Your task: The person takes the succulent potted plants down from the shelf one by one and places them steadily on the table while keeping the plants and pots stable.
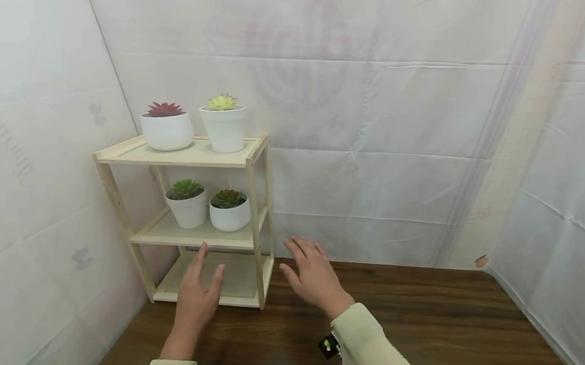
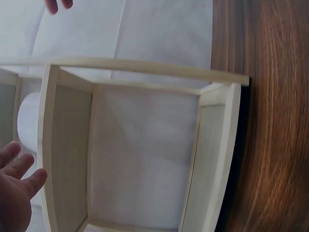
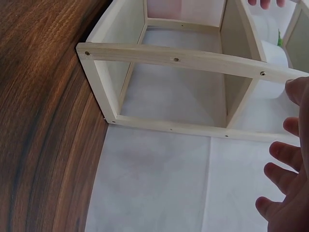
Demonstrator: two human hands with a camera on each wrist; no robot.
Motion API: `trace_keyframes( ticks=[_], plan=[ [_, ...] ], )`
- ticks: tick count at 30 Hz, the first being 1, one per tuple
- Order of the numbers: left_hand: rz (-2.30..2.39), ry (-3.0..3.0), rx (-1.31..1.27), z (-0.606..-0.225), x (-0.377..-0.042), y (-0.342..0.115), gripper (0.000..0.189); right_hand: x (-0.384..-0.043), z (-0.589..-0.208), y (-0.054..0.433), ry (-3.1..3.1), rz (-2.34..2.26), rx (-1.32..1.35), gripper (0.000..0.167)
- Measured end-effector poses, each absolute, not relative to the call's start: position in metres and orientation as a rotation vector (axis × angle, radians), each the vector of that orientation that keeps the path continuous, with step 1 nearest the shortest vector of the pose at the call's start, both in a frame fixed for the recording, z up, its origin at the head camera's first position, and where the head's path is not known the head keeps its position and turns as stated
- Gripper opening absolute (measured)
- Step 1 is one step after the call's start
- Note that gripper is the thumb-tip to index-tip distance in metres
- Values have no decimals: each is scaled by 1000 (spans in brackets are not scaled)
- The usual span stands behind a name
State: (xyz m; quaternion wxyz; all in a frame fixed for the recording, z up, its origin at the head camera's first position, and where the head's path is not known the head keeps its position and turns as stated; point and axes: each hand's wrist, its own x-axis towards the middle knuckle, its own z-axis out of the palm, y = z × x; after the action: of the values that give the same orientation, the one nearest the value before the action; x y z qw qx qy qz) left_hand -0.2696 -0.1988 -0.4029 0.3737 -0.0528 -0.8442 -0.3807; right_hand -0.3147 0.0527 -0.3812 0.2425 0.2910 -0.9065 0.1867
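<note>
A small pale wooden shelf (image 1: 195, 242) with three tiers stands at the left of the table. On its top tier sit a red succulent in a rounded white pot (image 1: 167, 132) and a yellow-green succulent in a taller white pot (image 1: 224, 129). The middle tier bears a green succulent in a white pot (image 1: 188, 207) and a dark green one in a low pot (image 1: 229, 213). My left hand (image 1: 198, 293) is in front of the lower shelf, fingers extended, holding nothing. Beside the shelf's right side hovers my right hand (image 1: 312, 272), fingers spread, holding nothing.
The brown wooden table (image 1: 415, 310) stretches to the right of the shelf. White sheeting (image 1: 399, 127) hangs behind it and along both sides. At the back right, a small orange-brown mark (image 1: 481, 261) shows on the sheeting near the table's edge.
</note>
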Motion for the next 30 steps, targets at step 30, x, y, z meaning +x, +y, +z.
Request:
trace_keyframes(
  ticks=[30],
  plan=[
    [-952,-2099,36,-394,-267,-262,62,-320,-384,26,-2454,628,773,53]
  ],
)
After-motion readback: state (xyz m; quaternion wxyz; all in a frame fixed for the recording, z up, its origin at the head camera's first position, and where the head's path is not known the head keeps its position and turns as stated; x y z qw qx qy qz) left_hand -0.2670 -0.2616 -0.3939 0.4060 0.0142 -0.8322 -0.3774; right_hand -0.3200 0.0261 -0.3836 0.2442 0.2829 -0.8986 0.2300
